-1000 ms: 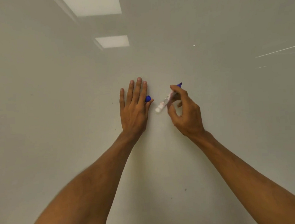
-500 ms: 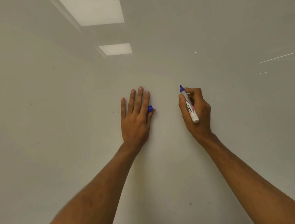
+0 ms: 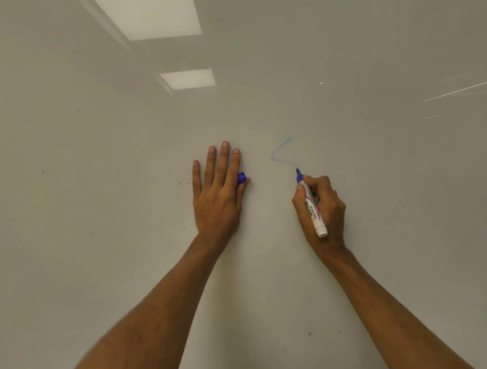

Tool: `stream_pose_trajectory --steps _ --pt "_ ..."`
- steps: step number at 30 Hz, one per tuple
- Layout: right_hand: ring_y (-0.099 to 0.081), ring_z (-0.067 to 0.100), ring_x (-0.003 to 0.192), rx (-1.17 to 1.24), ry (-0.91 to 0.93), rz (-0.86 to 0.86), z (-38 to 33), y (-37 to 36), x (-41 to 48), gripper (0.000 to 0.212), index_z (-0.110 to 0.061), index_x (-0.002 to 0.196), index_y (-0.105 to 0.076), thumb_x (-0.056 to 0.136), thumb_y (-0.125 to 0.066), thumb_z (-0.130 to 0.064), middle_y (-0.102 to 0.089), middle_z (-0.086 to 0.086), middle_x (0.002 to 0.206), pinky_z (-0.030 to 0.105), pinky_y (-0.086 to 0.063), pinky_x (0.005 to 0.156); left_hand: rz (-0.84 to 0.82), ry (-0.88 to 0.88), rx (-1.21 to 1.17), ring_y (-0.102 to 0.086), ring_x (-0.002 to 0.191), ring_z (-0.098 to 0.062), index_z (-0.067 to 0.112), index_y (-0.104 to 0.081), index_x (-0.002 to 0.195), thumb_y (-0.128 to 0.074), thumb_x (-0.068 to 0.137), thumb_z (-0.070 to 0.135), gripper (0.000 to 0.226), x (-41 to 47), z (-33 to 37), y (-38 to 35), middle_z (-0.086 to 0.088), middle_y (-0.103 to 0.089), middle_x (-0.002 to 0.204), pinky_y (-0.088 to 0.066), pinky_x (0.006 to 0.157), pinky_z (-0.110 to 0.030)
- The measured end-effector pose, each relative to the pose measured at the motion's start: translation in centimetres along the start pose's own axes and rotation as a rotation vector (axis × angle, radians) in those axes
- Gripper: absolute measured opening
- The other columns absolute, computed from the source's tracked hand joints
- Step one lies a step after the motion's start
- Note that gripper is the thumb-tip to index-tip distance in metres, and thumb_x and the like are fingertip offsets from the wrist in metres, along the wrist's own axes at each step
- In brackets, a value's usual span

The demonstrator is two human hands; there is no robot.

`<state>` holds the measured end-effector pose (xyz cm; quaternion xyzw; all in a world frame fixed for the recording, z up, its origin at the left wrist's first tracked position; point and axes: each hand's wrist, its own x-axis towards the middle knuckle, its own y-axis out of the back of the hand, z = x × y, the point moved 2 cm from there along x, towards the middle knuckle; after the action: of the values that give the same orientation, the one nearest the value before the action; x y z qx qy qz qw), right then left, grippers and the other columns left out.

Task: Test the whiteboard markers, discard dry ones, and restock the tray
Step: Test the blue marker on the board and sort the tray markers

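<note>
My right hand [image 3: 322, 207] grips a white whiteboard marker [image 3: 312, 208] with a blue tip. The tip touches the whiteboard [image 3: 96, 254] at the lower end of a pale blue curved line [image 3: 278, 155]. My left hand [image 3: 217, 198] lies flat against the board to the left, fingers straight and pointing up. The marker's blue cap [image 3: 241, 178] is pinched between its thumb and the side of its forefinger. The tray is out of view.
The whiteboard fills the whole view. Two ceiling light panels are reflected in it at the upper middle [image 3: 153, 11]. Thin white streaks [image 3: 462, 90] show at the right edge, and small dark specks dot the surface.
My right hand turned the marker tip to the board and drew a pale blue curve, moving down and to the right. My left hand stayed flat on the board with the cap.
</note>
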<state>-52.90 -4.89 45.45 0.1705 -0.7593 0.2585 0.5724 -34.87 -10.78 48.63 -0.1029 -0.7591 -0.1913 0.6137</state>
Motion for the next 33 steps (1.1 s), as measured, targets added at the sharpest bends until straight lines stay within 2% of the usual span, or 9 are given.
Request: stream_pose_trajectory --steps 4,11,16,18,21,24,26,30,33 --pt "-0.045 0.021 0.046 -0.094 0.286 -0.125 -0.2 0.4 -2.1 0.016 -0.003 0.079 -0.061 0.086 -0.056 -0.016 -0.051 0.007 0.056 0.032 -0.044 0.046 -0.001 -0.002 0.004 -0.017 0.148 -0.028 0.011 -0.027 0.151 -0.022 0.106 0.043 0.056 0.0 0.0 0.0 -0.009 -0.023 0.159 -0.013 0.119 -0.051" --pt "-0.050 0.024 0.049 -0.074 -0.019 -0.043 1.4 2.6 -5.0 0.008 -0.014 0.088 -0.054 0.088 -0.053 -0.023 -0.056 0.004 0.062 0.028 -0.043 0.048 0.010 0.013 -0.014 -0.019 0.147 -0.026 0.013 -0.031 0.151 -0.028 0.106 0.040 0.052 -0.1 0.0 0.1 -0.007 -0.025 0.158 -0.016 0.118 -0.052" --pt "-0.043 0.015 0.048 -0.142 0.287 -0.254 0.7 2.2 -7.2 0.025 -0.008 0.081 -0.063 0.093 -0.049 -0.025 -0.050 0.000 0.056 0.035 -0.046 0.050 -0.044 0.024 -0.012 -0.015 0.148 -0.026 0.015 -0.026 0.152 -0.026 0.106 0.042 0.054 -0.2 0.1 0.4 -0.007 -0.021 0.159 -0.014 0.119 -0.052" --pt "-0.044 0.013 0.049 -0.141 0.263 -0.270 0.5 2.3 -7.0 0.025 -0.011 0.092 -0.061 0.092 -0.050 -0.033 -0.053 -0.001 0.058 0.025 -0.044 0.055 -0.070 0.015 0.008 -0.015 0.148 -0.027 0.015 -0.025 0.153 -0.024 0.105 0.044 0.055 -0.2 0.0 0.7 -0.007 -0.020 0.160 -0.012 0.119 -0.051" --pt "-0.042 0.011 0.058 -0.145 0.266 -0.213 0.1 2.6 -6.5 0.024 -0.015 0.101 -0.053 0.089 -0.057 -0.035 -0.057 0.001 0.064 0.021 -0.037 0.060 -0.101 -0.025 0.051 -0.015 0.148 -0.027 0.016 -0.026 0.152 -0.025 0.104 0.045 0.056 -0.7 -0.4 1.3 -0.007 -0.021 0.159 -0.009 0.120 -0.051" --pt "-0.055 0.013 0.066 -0.104 0.360 -0.306 0.4 2.4 -7.0 0.029 -0.019 0.108 -0.051 0.085 -0.069 -0.025 -0.063 0.003 0.078 0.024 -0.043 0.063 -0.126 -0.083 0.076 -0.016 0.148 -0.028 0.016 -0.028 0.152 -0.032 0.104 0.043 0.056 -2.8 -0.6 1.5 -0.007 -0.022 0.159 -0.010 0.119 -0.053" --pt "-0.060 0.015 0.080 -0.064 0.359 -0.380 0.3 2.4 -7.4 0.033 -0.018 0.118 -0.051 0.088 -0.062 -0.021 -0.066 0.004 0.093 0.022 -0.045 0.071 -0.136 -0.111 0.075 -0.018 0.147 -0.029 0.014 -0.029 0.151 -0.034 0.103 0.041 0.055 -4.9 -0.6 1.6 -0.008 -0.023 0.159 -0.012 0.119 -0.053" --pt "-0.057 0.011 0.097 0.007 0.257 -0.510 -0.7 2.4 -9.0 0.042 -0.016 0.132 -0.051 0.091 -0.044 -0.011 -0.059 0.004 0.122 0.018 -0.046 0.083 -0.147 -0.145 0.075 -0.024 0.145 -0.029 0.012 -0.034 0.149 -0.034 0.103 0.038 0.053 -9.1 -0.8 2.0 -0.009 -0.029 0.156 -0.016 0.118 -0.054" --pt "-0.059 0.011 0.100 0.189 0.139 -0.578 -1.7 2.4 -10.5 0.038 -0.013 0.130 -0.054 0.092 -0.049 -0.016 -0.057 0.003 0.121 0.019 -0.050 0.084 -0.161 -0.157 0.075 -0.027 0.144 -0.029 0.011 -0.037 0.148 -0.036 0.103 0.038 0.052 -11.2 -0.9 2.3 -0.009 -0.032 0.155 -0.018 0.117 -0.054"
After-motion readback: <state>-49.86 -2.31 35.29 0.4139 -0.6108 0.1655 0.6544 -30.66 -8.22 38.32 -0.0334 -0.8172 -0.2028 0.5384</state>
